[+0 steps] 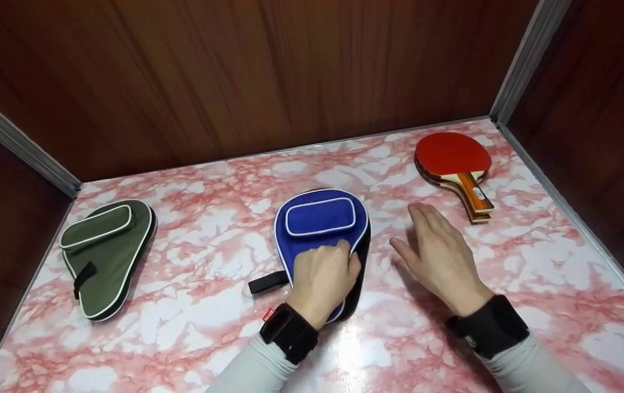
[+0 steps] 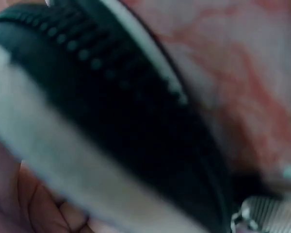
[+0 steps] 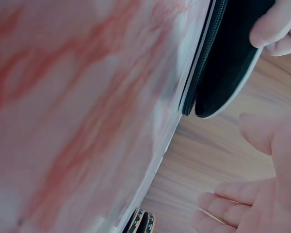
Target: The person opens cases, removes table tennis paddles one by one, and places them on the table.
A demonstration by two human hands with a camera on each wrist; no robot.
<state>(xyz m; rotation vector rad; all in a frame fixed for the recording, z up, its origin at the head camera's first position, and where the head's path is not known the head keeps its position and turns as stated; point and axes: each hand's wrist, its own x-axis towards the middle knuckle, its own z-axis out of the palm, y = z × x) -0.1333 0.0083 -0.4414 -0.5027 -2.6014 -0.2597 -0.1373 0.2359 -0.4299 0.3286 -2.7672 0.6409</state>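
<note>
A blue table tennis paddle case (image 1: pixel 312 256) with white piping and a front pocket lies on the table in the middle. My left hand (image 1: pixel 325 273) pinches the edge of its upper side, thumb on the right. That side stands lifted from the lower one; in the right wrist view the zipper (image 3: pixel 211 53) runs unfastened along the black lining (image 3: pixel 233 73). The left wrist view has the zipper teeth (image 2: pixel 82 56) close up. My right hand (image 1: pixel 443 256), fingers extended, hovers over the table right of the case. Nothing is in it.
Two stacked table tennis paddles (image 1: pixel 453 155), red face up, lie at the back right with handles toward me. A green paddle case (image 1: pixel 112 256) rests at the left. Wood-patterned panels (image 1: pixel 290 76) wall the marbled table (image 1: pixel 197 322) at the back and sides.
</note>
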